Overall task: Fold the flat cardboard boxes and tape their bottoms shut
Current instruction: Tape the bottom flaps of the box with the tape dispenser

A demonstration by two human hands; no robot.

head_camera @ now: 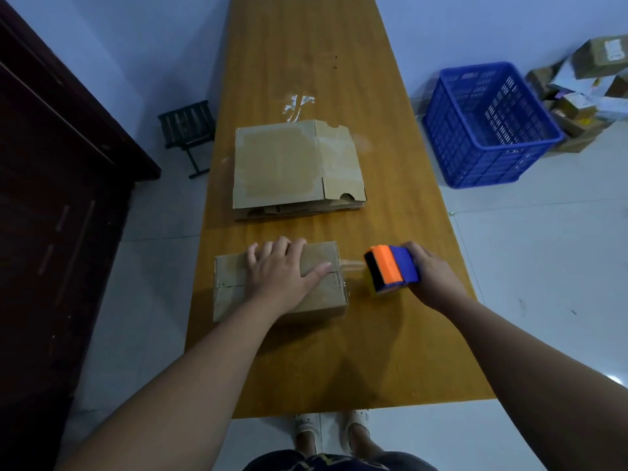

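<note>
- We stand at the near end of a long wooden worktop (pixel 339 56) that runs away from us; its long axis points straight ahead.
- On the floor to the right of it sits a blue crate (pixel 489 127), with a heap of parcels (pixel 584 93) just behind it. On the left we see a dark cabinet (pixel 51 198) and a small black stool (pixel 188 130).
- A stack of flat cardboard boxes (pixel 295 168) lies in the middle of the worktop, well apart from both our hands.
- Nearer to us stands the folded box (pixel 234 290), its taped side up. Its long axis goes left to right, and the seam between the flaps runs the same way.
- Our left hand (pixel 282 270) lies flat on top of this box, palm down. The fingers (pixel 272 249) are spread open and press on the far half, and the thumb lies along the seam, pointing to the right edge.
- Our right hand (pixel 431 277) is closed around the orange and blue tape dispenser (pixel 390 266), just beside the right end of the box and low over the worktop.
- A short strip of clear tape (pixel 353 265) stretches from the box edge to the dispenser, in line with the seam.
</note>
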